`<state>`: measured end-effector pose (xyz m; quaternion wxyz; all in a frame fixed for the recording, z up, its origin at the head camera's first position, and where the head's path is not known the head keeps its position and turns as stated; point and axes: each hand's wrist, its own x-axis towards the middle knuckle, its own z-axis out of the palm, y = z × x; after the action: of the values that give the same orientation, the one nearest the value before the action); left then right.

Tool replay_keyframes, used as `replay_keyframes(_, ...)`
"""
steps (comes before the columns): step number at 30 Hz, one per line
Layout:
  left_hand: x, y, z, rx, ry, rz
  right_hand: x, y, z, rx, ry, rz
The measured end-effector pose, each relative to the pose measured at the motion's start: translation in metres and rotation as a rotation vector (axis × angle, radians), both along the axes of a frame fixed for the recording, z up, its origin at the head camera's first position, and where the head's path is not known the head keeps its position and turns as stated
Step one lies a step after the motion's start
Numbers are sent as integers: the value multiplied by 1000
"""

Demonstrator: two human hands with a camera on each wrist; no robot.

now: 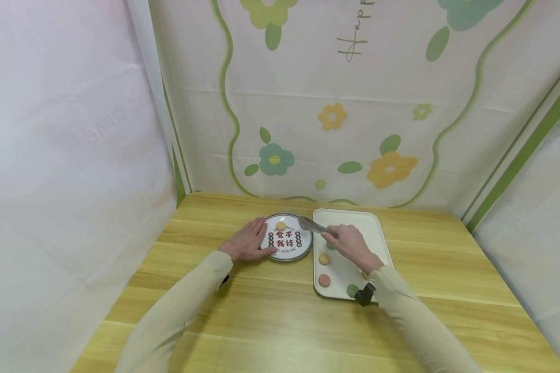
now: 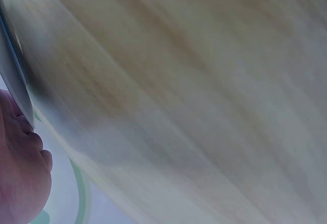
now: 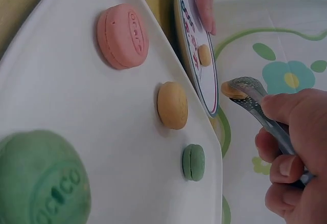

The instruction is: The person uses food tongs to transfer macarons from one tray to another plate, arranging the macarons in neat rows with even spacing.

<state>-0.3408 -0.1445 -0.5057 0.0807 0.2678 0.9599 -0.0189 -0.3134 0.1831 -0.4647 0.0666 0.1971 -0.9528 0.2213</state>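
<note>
My right hand grips metal tongs, and a tan macaron is pinched between their perforated tips, seen in the right wrist view. In the head view the tips hang over the right edge of a round white plate printed with red characters. One tan macaron lies near the plate's far side. My left hand rests at the plate's left rim, fingers extended and thumb along the near side. The left wrist view catches only part of that hand and the plate's edge.
Right of the plate lies a cream tray. On it are a pink macaron, a tan macaron, a green macaron and another green macaron. A flowered cloth hangs behind the wooden table.
</note>
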Motion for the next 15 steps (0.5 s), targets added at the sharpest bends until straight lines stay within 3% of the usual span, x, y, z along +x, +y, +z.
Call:
replay_keyframes(8, 1, 0, 3, -3, 0, -3, -6, -7, -2, -21, -10, -24)
replay_keyframes(15, 3, 0, 3, 17, -2, -6, -7, -10, -8, -54, -74, -71)
